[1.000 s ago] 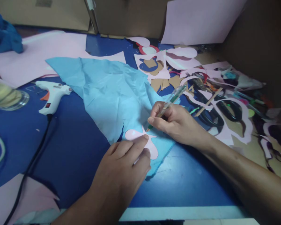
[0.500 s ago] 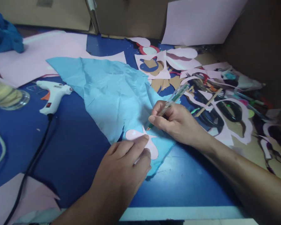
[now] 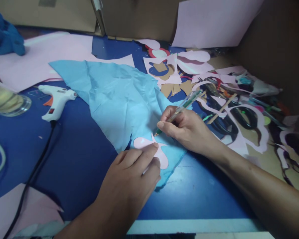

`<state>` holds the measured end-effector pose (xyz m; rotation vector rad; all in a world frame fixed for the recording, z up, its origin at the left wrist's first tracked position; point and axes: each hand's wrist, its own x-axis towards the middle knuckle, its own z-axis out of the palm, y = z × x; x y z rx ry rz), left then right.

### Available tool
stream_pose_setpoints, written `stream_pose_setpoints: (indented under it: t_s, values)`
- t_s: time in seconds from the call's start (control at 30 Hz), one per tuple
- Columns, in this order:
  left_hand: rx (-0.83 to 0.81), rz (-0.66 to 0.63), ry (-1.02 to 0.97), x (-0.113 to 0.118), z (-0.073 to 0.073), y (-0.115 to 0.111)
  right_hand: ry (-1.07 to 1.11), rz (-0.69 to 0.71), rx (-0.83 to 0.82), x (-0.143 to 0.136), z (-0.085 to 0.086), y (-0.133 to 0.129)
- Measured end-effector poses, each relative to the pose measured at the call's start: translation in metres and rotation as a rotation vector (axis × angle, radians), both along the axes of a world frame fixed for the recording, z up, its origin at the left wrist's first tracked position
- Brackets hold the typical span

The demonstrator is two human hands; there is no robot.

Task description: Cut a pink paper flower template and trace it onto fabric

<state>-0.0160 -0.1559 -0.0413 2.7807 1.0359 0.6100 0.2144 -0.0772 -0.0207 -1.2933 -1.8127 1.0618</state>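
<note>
Light blue fabric (image 3: 114, 93) lies creased on the blue table (image 3: 72, 159), and a pink paper cutout with rounded lobes (image 3: 161, 159) rests on its lower part. My left hand (image 3: 134, 176) presses the cutout against the fabric, its fingers lying flat over the paper. Above and to the right, my right hand (image 3: 181, 127) is closed around a clear pen (image 3: 189, 100) with a green core. The pen's tip is beside the narrow upper point of the cutout, at the fabric.
A white glue gun (image 3: 57, 103) with a black cord lies left of the fabric, near a glass jar (image 3: 10, 103). Pink sheets (image 3: 57, 49) lie behind. Paper scraps, a wooden stick (image 3: 221, 109) and scissors (image 3: 294, 164) clutter the right, before cardboard walls (image 3: 139, 20).
My right hand has shifted slightly left, and the pen tip has moved a little up and left toward the cutout's upper point. My left hand has stayed in place.
</note>
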Motion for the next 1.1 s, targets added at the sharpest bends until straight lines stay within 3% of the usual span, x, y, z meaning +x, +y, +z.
stream_pose_setpoints:
  t_s: [1.1]
  values:
    - [-0.001,0.000,-0.001,-0.0014,0.0013,-0.0007,-0.034,-0.046,0.030,-0.0010,-0.0002,-0.0008]
